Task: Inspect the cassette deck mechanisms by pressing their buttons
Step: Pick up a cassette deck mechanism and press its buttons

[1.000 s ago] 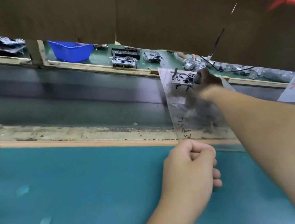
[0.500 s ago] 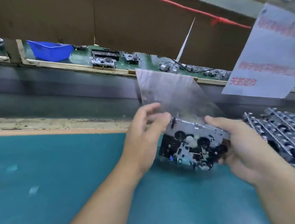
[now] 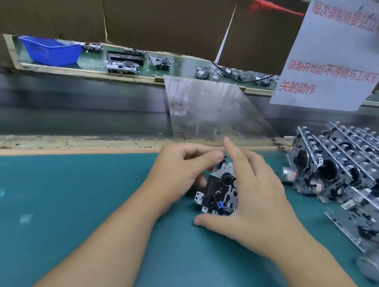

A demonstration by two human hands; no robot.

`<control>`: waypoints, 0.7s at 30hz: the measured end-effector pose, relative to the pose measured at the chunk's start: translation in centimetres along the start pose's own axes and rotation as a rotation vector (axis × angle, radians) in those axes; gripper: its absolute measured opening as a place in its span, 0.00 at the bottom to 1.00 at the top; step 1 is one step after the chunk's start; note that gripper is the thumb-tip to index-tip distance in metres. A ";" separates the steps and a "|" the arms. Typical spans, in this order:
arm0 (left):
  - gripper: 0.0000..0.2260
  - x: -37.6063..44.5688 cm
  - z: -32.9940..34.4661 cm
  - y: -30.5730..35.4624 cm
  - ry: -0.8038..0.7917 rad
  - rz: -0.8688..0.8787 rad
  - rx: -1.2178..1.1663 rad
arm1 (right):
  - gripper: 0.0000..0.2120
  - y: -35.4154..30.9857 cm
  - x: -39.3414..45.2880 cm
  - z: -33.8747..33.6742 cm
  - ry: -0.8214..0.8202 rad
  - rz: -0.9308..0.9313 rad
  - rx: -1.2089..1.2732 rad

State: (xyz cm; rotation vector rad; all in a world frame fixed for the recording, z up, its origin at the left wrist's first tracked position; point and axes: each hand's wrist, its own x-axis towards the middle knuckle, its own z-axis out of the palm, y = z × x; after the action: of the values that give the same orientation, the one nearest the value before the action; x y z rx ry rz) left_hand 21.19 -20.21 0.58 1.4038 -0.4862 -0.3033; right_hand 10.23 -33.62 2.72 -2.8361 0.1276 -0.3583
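Note:
A metal cassette deck mechanism (image 3: 219, 192) with black parts and a small blue piece sits between both hands, just above the teal mat (image 3: 56, 210). My left hand (image 3: 183, 168) grips its far left side, fingers curled over the top edge. My right hand (image 3: 248, 198) covers its right side, thumb under the near edge and index finger raised and pointing away. Most of the mechanism's right half is hidden by my right hand.
Several cassette mechanisms (image 3: 352, 172) are stacked in rows at the right on the mat. A clear plastic sheet (image 3: 213, 113) slopes across the dark conveyor (image 3: 69, 102). Beyond it stand a blue bin (image 3: 50, 51), more mechanisms (image 3: 121, 66) and a paper notice (image 3: 337, 56).
My right hand brought a mechanism from the far end of the plastic sheet down to the mat. My left hand uncurled from a fist and took hold of its left side.

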 end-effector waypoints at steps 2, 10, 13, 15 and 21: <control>0.04 0.0 0.1 -0.1 0.003 0.023 0.039 | 0.62 0.0 0.1 0.1 0.035 -0.003 0.005; 0.08 0.0 0.8 -0.9 0.104 0.122 0.307 | 0.56 -0.5 0.1 0.5 0.035 -0.011 -0.127; 0.08 0.0 1.0 -0.9 0.105 0.094 0.293 | 0.49 -0.6 0.2 0.3 0.046 -0.020 -0.123; 0.07 -0.2 1.2 -1.0 0.116 0.094 0.316 | 0.45 -0.5 0.3 0.1 0.048 -0.027 -0.104; 0.03 -0.7 2.0 -0.8 0.095 0.064 0.171 | 0.42 -0.7 0.5 0.2 0.108 0.017 0.063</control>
State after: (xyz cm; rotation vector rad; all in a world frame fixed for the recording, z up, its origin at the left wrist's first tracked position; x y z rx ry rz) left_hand 19.69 -21.76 -0.09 1.5581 -0.4868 -0.1453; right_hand 10.78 -32.93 2.80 -2.7520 0.1597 -0.5029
